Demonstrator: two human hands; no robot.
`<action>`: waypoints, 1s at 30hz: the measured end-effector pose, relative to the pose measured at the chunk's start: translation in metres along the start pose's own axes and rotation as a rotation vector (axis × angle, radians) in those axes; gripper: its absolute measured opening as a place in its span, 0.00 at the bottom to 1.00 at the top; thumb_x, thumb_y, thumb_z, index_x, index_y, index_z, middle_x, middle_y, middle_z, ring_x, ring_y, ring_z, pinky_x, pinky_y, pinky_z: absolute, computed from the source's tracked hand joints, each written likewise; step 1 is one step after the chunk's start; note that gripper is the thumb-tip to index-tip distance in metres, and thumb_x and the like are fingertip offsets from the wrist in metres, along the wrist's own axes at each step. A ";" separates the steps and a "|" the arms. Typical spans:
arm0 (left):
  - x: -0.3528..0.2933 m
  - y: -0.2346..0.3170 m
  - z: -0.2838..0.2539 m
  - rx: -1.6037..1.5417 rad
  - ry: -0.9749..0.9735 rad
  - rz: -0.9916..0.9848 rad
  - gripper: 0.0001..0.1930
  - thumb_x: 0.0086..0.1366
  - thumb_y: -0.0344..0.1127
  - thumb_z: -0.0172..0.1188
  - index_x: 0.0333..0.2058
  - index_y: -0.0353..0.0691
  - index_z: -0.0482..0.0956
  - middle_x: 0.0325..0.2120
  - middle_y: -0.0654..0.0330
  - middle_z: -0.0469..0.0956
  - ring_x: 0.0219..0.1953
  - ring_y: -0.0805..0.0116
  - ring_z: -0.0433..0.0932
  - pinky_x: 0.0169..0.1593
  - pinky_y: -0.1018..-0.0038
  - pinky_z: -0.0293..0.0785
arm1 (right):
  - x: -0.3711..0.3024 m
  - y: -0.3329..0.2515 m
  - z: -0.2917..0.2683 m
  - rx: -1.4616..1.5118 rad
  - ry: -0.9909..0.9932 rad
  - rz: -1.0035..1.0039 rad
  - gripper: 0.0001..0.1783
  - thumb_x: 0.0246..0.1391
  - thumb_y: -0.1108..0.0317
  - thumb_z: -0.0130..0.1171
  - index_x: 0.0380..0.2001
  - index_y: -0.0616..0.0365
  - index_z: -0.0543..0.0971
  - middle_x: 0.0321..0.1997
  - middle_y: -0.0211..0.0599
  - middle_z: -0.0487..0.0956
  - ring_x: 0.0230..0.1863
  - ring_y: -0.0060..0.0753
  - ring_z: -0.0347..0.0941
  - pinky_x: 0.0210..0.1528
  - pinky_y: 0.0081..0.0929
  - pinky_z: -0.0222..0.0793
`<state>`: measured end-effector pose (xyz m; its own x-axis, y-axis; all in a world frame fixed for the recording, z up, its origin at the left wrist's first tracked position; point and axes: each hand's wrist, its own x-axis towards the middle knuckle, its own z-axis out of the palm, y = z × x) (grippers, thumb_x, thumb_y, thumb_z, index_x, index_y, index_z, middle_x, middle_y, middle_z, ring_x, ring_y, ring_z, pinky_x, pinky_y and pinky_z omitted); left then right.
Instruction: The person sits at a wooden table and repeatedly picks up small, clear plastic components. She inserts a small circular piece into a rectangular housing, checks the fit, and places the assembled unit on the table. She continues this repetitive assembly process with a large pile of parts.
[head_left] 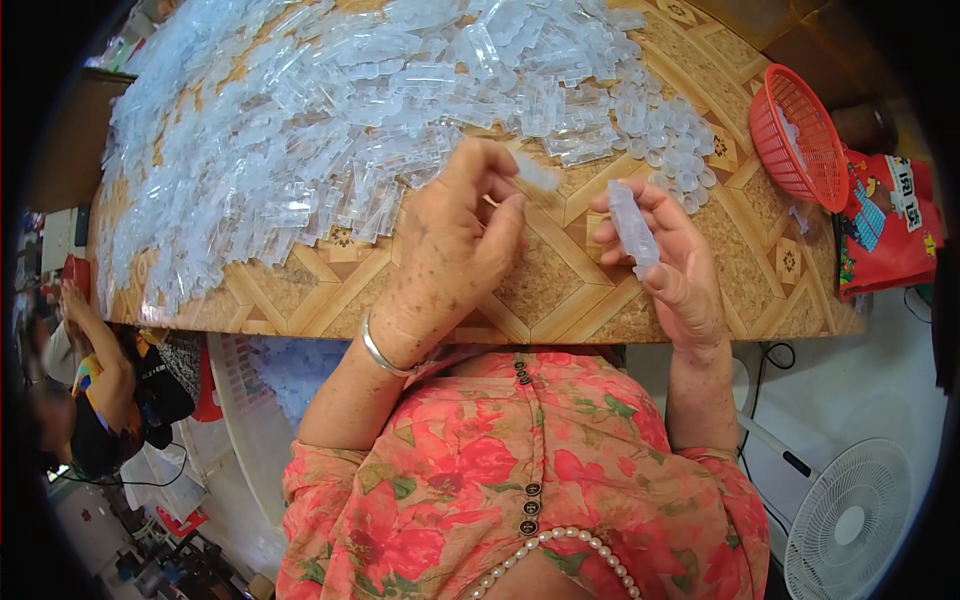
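One plastic piece [630,225] our right hand [688,272] is clamping, centre-right, could slip if held loosely; our left hand's [455,235] grip is unclear.

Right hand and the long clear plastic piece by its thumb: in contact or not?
Touching. The head view shows the right hand holding the clear plastic piece, thumb at its lower end and fingers behind it.

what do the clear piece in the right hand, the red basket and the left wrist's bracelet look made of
Clear piece in the right hand: probably plastic, translucent with a soft sheen; pale highlights show on it.
Red basket: likely moulded plastic, slightly shiny, judging by its even colour and openwork wall.
Bracelet: apparently polished metal, silver-coloured with bright highlights.
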<state>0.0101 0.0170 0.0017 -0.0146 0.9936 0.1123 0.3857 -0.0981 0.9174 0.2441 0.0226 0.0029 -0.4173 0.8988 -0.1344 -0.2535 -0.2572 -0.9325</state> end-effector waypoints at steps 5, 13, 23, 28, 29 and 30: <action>0.008 -0.006 -0.004 0.306 0.077 0.242 0.16 0.62 0.24 0.65 0.48 0.38 0.75 0.33 0.57 0.81 0.23 0.69 0.80 0.29 0.73 0.75 | 0.005 0.010 0.006 0.049 0.038 -0.033 0.51 0.48 0.50 0.78 0.67 0.65 0.64 0.65 0.46 0.74 0.57 0.30 0.75 0.59 0.27 0.73; 0.016 -0.006 -0.010 0.608 -0.020 0.291 0.27 0.57 0.27 0.69 0.57 0.40 0.75 0.47 0.54 0.79 0.35 0.54 0.83 0.38 0.62 0.80 | 0.005 0.014 0.002 0.161 0.002 -0.006 0.48 0.56 0.48 0.72 0.67 0.67 0.63 0.64 0.48 0.74 0.54 0.28 0.76 0.53 0.24 0.75; 0.023 -0.021 -0.014 0.442 -0.177 0.497 0.22 0.56 0.19 0.64 0.52 0.38 0.81 0.54 0.47 0.77 0.48 0.45 0.82 0.48 0.62 0.81 | 0.007 0.018 -0.002 0.277 -0.066 0.014 0.48 0.62 0.42 0.64 0.69 0.68 0.61 0.64 0.55 0.73 0.54 0.34 0.77 0.50 0.29 0.78; 0.015 -0.007 -0.009 0.413 -0.053 0.394 0.27 0.58 0.24 0.67 0.58 0.36 0.76 0.54 0.45 0.76 0.52 0.43 0.79 0.52 0.60 0.79 | 0.010 0.029 -0.009 0.523 -0.166 -0.004 0.45 0.66 0.39 0.55 0.69 0.69 0.63 0.65 0.61 0.72 0.55 0.40 0.78 0.49 0.34 0.81; 0.014 -0.005 -0.008 0.468 -0.057 0.384 0.28 0.58 0.26 0.68 0.59 0.35 0.75 0.53 0.46 0.77 0.52 0.43 0.79 0.53 0.60 0.78 | 0.010 0.030 -0.009 0.543 -0.167 -0.002 0.45 0.67 0.39 0.55 0.69 0.69 0.63 0.65 0.61 0.72 0.55 0.40 0.78 0.49 0.34 0.81; 0.014 -0.004 -0.007 0.523 -0.060 0.375 0.29 0.58 0.27 0.69 0.59 0.34 0.73 0.52 0.46 0.77 0.51 0.43 0.78 0.53 0.59 0.78 | 0.010 0.031 -0.009 0.564 -0.167 -0.001 0.45 0.67 0.39 0.55 0.69 0.69 0.63 0.65 0.61 0.72 0.55 0.40 0.78 0.49 0.34 0.81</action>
<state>0.0021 0.0305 0.0021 0.2543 0.9002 0.3534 0.7537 -0.4135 0.5109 0.2399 0.0267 -0.0298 -0.5373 0.8426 -0.0364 -0.6599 -0.4469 -0.6040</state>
